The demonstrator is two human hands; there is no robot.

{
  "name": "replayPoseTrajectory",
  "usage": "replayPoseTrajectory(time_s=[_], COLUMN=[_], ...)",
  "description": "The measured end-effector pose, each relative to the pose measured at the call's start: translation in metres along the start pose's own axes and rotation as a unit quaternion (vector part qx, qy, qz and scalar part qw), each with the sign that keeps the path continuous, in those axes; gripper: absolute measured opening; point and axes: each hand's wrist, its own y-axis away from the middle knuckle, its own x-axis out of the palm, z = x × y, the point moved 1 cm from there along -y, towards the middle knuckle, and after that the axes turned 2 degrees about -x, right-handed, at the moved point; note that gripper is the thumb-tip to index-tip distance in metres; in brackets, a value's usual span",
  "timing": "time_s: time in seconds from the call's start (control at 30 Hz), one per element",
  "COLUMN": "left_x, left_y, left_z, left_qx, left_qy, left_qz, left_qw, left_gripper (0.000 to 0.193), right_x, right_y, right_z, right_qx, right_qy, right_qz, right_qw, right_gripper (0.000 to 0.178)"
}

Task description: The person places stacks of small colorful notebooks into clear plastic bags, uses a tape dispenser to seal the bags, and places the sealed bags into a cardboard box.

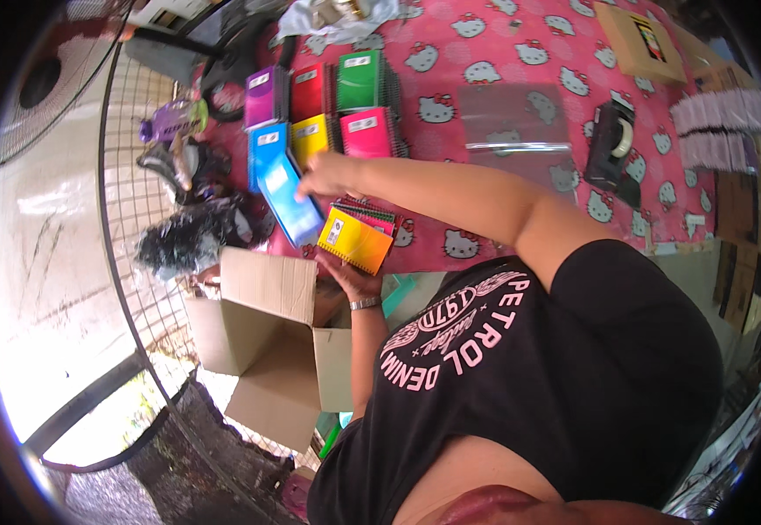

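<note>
My left hand (355,279), with a metal watch at its wrist, supports a small stack of spiral notebooks from below. A yellow-orange notebook (356,241) lies on top of that stack, and pink and dark edges show beneath it. Closed at the edge of a tilted blue notebook (289,208), my right hand (331,175) is slightly blurred. Beyond it stand notebook stacks sorted by colour: purple (261,98), red (308,87), green (359,80), yellow (310,131), pink (366,133) and blue (267,140).
An open cardboard box (267,289) stands close by my left forearm. Black plastic wrapping (197,236) and a purple-green bottle (175,121) lie at the left. On the pink patterned cloth (450,52) are a clear plastic sheet (516,122), a black tape dispenser (610,144) and a brown packet (640,44).
</note>
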Motion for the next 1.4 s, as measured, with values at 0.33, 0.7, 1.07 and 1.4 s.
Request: replayPoseTrajectory(time_s=[0.33,0.7,1.07,1.4], left_x=[0.087,0.13,0.133,0.129], left_y=[-0.001,-0.087,-0.092,-0.112], left_z=[0.1,0.206,0.233,0.234], left_qx=[-0.212,0.046,0.191,0.207], left_qy=[-0.192,-0.522,-0.579,-0.594], left_qz=[0.164,0.458,0.452,0.474], left_qw=[0.944,0.718,0.651,0.616], left_gripper=[0.059,0.084,0.075,0.066], right_x=[-0.132,-0.228,-0.227,-0.229], right_y=[0.218,0.271,0.254,0.246], right_z=[-0.109,-0.221,-0.246,-0.253], right_qx=[0.004,-0.191,-0.208,-0.214], right_qy=[0.006,0.174,0.175,0.232], right_qz=[-0.093,-0.294,-0.315,-0.339], right_qw=[0.996,0.92,0.909,0.886], right_gripper=[0.087,0.088,0.085,0.061])
